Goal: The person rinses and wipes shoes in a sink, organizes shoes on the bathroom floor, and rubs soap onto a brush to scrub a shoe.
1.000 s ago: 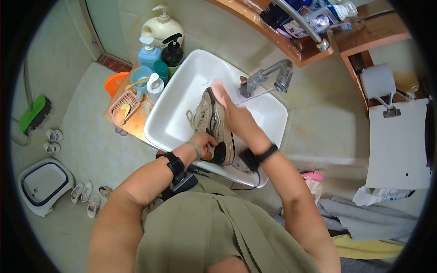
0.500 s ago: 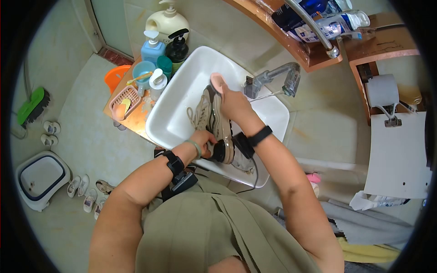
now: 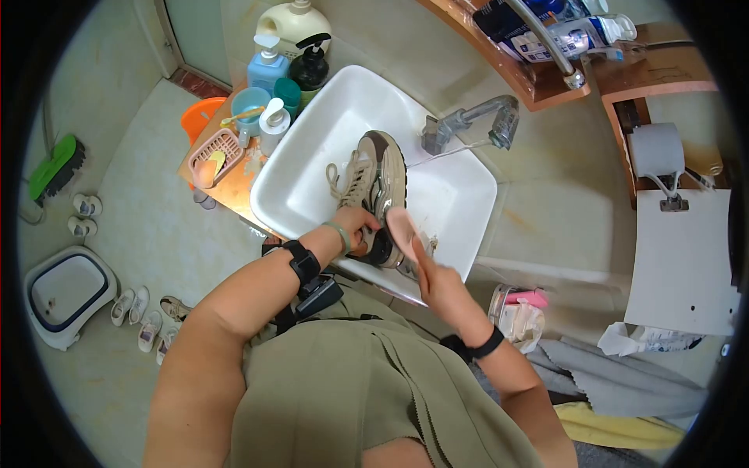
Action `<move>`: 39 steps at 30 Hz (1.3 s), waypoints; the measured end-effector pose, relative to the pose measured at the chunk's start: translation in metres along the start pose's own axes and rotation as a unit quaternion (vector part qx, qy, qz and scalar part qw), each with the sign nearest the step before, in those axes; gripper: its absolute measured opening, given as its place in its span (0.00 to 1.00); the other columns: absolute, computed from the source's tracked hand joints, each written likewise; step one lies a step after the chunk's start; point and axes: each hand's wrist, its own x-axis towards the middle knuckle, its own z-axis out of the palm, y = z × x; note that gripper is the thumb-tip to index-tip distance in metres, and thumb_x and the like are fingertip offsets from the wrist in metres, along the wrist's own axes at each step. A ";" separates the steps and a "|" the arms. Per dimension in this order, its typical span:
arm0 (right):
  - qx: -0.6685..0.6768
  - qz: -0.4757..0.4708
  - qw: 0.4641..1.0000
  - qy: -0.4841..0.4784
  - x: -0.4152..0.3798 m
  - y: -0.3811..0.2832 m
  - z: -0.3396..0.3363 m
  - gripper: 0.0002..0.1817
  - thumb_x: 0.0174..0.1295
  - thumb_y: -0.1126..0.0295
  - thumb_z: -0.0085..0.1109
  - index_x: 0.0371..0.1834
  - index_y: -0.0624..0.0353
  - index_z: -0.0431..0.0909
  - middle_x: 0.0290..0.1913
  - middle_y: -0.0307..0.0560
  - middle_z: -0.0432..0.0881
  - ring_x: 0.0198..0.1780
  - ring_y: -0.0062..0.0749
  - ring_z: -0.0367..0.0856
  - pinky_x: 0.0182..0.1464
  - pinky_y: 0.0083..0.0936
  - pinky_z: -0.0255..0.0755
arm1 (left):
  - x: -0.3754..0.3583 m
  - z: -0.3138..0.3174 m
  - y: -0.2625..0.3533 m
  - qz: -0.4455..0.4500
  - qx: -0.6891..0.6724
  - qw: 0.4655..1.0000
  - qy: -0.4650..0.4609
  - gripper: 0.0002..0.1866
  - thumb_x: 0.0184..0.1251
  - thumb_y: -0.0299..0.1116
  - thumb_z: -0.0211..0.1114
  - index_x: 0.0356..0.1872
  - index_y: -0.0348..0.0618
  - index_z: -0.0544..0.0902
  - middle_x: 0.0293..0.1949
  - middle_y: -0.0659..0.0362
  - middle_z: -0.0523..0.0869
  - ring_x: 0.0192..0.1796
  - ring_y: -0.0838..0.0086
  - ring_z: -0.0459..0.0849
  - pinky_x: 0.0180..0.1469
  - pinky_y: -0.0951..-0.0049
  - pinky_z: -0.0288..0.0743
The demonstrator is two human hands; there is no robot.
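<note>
A beige and grey lace-up sneaker lies tilted on its side in the white sink, toe toward the back wall and sole turned right. My left hand is closed around it near the heel, fingers at the ankle opening. In my right hand is a pink scrubbing brush, its head against or just over the sole near the heel. The bristles are hidden. From the grey faucet a thin stream of water runs into the sink.
Left of the sink, a wooden stand holds several pump bottles, a blue mug and a pink soap basket. A wooden shelf juts out at upper right. Several shoes and a folding basin are on the floor.
My right hand has pulled the brush from the toe end back toward the heel, nearer my body. The left hand keeps its hold, and the sneaker has tipped so more of its upper shows.
</note>
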 end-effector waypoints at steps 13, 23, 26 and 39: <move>0.079 -0.006 0.982 0.174 0.027 -0.019 -0.063 0.25 0.66 0.72 0.51 0.68 0.56 0.66 0.22 0.65 0.75 0.25 0.59 0.76 0.31 0.40 0.72 | -0.046 0.027 0.079 0.175 -0.181 0.964 -0.080 0.14 0.59 0.35 0.72 0.25 0.49 0.72 0.22 0.68 0.67 0.19 0.84 0.60 0.20 0.85 0.58; -0.008 -0.016 0.977 0.214 0.012 -0.009 -0.059 0.28 0.65 0.73 0.51 0.70 0.58 0.63 0.20 0.62 0.76 0.23 0.55 0.78 0.29 0.45 0.72 | -0.044 0.059 0.097 0.119 -0.173 0.937 -0.278 0.13 0.65 0.28 0.64 0.46 0.31 0.77 0.42 0.48 0.85 0.40 0.61 0.87 0.47 0.60 0.83; -0.015 -0.007 0.978 0.209 0.024 -0.010 -0.051 0.27 0.65 0.72 0.50 0.69 0.61 0.63 0.19 0.62 0.76 0.22 0.56 0.78 0.28 0.46 0.72 | -0.037 0.066 0.096 0.106 -0.157 0.963 -0.192 0.12 0.65 0.28 0.63 0.45 0.31 0.77 0.42 0.48 0.85 0.40 0.61 0.87 0.47 0.61 0.83; -0.006 0.007 0.965 0.261 0.059 -0.020 -0.042 0.27 0.67 0.70 0.48 0.69 0.62 0.61 0.19 0.61 0.76 0.21 0.56 0.78 0.25 0.46 0.71 | -0.063 0.079 0.085 0.334 0.137 0.933 -0.005 0.15 0.69 0.45 0.60 0.33 0.43 0.80 0.26 0.63 0.79 0.21 0.76 0.75 0.18 0.73 0.62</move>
